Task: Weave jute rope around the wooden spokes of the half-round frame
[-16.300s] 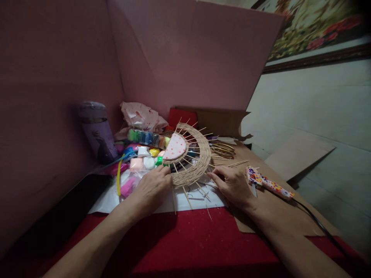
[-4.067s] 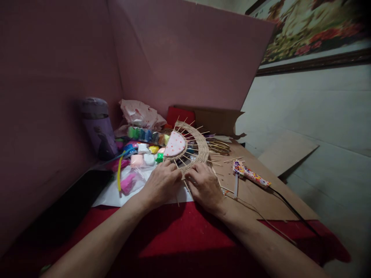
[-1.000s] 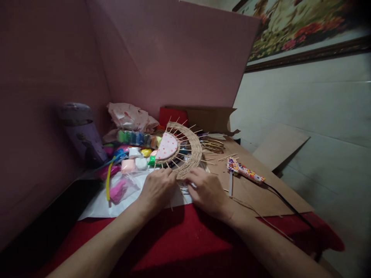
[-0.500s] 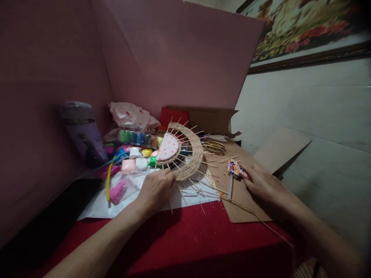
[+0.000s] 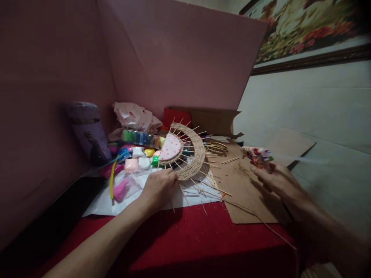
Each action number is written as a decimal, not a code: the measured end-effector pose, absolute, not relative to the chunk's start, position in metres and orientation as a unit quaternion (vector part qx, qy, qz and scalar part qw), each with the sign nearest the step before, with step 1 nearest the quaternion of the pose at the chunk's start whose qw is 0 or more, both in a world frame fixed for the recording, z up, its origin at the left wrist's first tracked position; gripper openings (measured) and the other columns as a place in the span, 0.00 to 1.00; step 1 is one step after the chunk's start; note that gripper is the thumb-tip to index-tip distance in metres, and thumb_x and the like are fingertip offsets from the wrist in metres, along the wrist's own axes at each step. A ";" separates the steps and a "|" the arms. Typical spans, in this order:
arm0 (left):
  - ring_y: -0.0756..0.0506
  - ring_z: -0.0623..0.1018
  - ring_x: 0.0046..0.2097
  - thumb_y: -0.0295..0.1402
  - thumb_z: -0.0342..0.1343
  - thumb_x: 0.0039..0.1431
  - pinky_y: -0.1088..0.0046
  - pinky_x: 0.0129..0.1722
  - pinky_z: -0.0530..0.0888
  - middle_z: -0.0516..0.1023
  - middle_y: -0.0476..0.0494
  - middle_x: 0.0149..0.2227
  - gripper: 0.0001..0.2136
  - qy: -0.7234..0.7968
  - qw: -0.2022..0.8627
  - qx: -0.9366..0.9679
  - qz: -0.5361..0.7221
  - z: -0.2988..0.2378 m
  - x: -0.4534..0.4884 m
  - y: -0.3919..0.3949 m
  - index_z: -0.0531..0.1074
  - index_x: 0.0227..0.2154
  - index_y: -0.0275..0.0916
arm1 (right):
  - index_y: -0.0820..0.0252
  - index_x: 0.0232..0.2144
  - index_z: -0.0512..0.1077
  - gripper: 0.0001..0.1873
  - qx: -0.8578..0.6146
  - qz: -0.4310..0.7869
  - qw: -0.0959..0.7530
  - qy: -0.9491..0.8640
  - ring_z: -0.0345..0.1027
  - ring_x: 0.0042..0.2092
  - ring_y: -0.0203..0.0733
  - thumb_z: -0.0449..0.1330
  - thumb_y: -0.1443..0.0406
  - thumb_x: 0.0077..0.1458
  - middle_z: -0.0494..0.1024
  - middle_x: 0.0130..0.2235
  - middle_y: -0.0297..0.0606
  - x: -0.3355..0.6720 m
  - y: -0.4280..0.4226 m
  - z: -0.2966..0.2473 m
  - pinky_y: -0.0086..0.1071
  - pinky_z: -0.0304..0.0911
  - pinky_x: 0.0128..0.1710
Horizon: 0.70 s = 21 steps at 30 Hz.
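Note:
My left hand (image 5: 162, 186) is closed on the lower end of a half-round craft piece made of thin sticks and wound twine (image 5: 198, 152). A pink dotted half-circle (image 5: 171, 148) forms its inner part, and stick ends poke out past the twine band. Off to the right, my right hand (image 5: 272, 175) grips a flower-patterned glue gun (image 5: 256, 152), raised above the cardboard and smeared by motion. A pale glue stick (image 5: 301, 158) sticks out of it toward the right. Loose twine (image 5: 246, 209) trails from the craft piece's area over the cardboard to the red cloth.
Packets of coloured clay (image 5: 131, 165) lie on white paper (image 5: 101, 206) at left. A purple tumbler (image 5: 89, 135) stands behind the dark flat object (image 5: 78, 193). Brown cardboard (image 5: 246, 193) bears loose sticks (image 5: 230, 160). Pink panels (image 5: 179, 58) rise behind; red cloth (image 5: 188, 243) covers the front.
My right hand has lifted the glue gun and turned it, so its glue stick swings from pointing down to pointing right. My left hand keeps its hold; the view has shifted slightly.

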<state>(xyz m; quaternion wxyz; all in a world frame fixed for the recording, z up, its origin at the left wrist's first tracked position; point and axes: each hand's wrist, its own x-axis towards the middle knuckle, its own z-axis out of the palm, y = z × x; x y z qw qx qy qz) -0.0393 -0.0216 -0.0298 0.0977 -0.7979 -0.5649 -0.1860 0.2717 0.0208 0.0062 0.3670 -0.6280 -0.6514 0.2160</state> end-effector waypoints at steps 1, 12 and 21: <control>0.49 0.71 0.31 0.29 0.46 0.56 0.74 0.29 0.62 0.72 0.46 0.28 0.09 -0.565 0.099 -0.798 -0.185 -0.030 -0.039 -0.021 0.69 0.25 0.36 | 0.60 0.35 0.64 0.15 -0.587 0.335 0.396 -0.622 0.49 0.18 0.31 0.55 0.55 0.49 0.55 0.20 0.27 0.264 0.011 0.012 0.26 0.45 0.15; 0.48 0.72 0.33 0.29 0.45 0.58 0.72 0.31 0.63 0.72 0.46 0.30 0.09 -0.582 0.090 -0.793 -0.156 -0.029 -0.040 -0.021 0.69 0.26 0.37 | 0.58 0.28 0.58 0.15 -0.439 0.686 0.207 -0.542 0.47 0.18 0.26 0.60 0.58 0.46 0.59 0.20 0.25 0.173 -0.037 0.010 0.21 0.43 0.12; 0.46 0.72 0.33 0.28 0.45 0.58 0.71 0.31 0.65 0.73 0.44 0.30 0.09 -0.587 0.091 -0.790 -0.149 -0.031 -0.038 -0.020 0.69 0.28 0.36 | 0.58 0.24 0.55 0.12 -0.446 0.699 0.178 -0.531 0.43 0.17 0.25 0.58 0.62 0.46 0.57 0.20 0.25 0.159 -0.029 -0.003 0.21 0.41 0.11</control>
